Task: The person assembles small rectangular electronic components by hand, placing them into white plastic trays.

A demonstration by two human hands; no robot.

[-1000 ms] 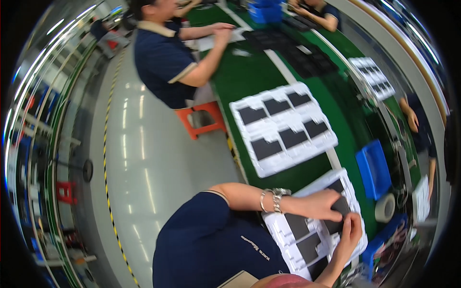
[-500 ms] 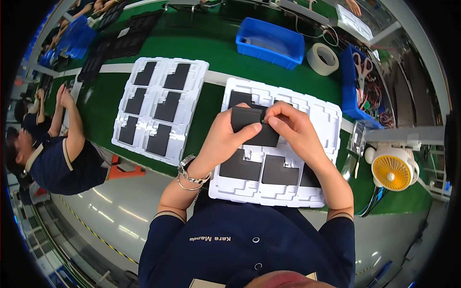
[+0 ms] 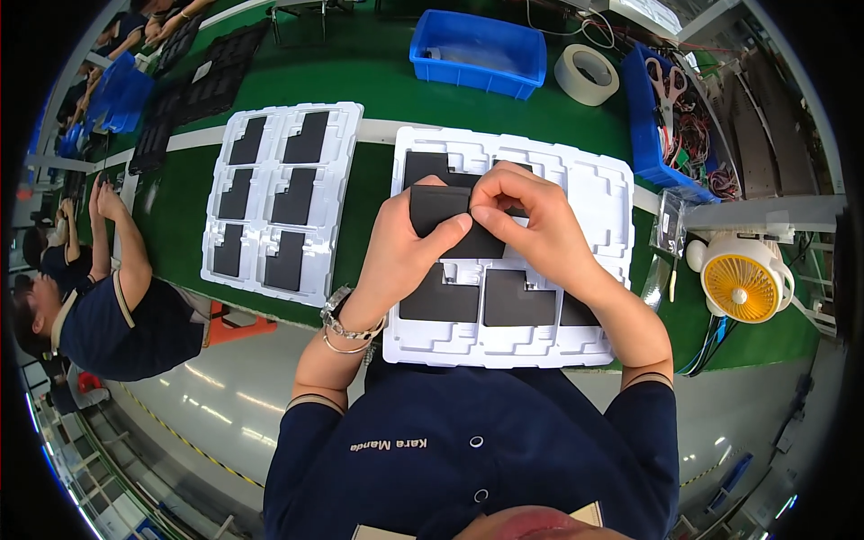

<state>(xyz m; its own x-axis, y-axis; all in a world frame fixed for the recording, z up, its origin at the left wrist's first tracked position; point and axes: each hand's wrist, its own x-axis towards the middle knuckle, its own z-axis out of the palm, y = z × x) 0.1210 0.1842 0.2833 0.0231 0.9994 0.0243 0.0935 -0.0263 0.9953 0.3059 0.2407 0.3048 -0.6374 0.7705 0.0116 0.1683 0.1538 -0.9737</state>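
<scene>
My left hand (image 3: 405, 236) grips a black flat piece (image 3: 437, 205) with its thumb across the front, above a white moulded tray (image 3: 459, 349). At the piece's right edge, my right hand (image 3: 531, 225) is closed in a pinch, thumb and forefinger together. Whether a small part lies between those fingertips is hidden. Beneath the hands, several black L-shaped pieces (image 3: 520, 299) lie in the tray's pockets. Part of another black piece (image 3: 486, 243) shows just below the held one.
Another white tray (image 3: 304, 236) with black pieces lies to the left. Beyond are a blue bin (image 3: 477, 56) and a tape roll (image 3: 587, 76). Right are a blue box (image 3: 643, 135) with scissors (image 3: 667, 90) and wires, and a yellow-white fan (image 3: 740, 286). A co-worker (image 3: 135, 310) sits at left.
The view has shifted a little, so the trays and bins appear higher and further left. My right fingertips sit higher along the held piece's edge. The left hand keeps its grip.
</scene>
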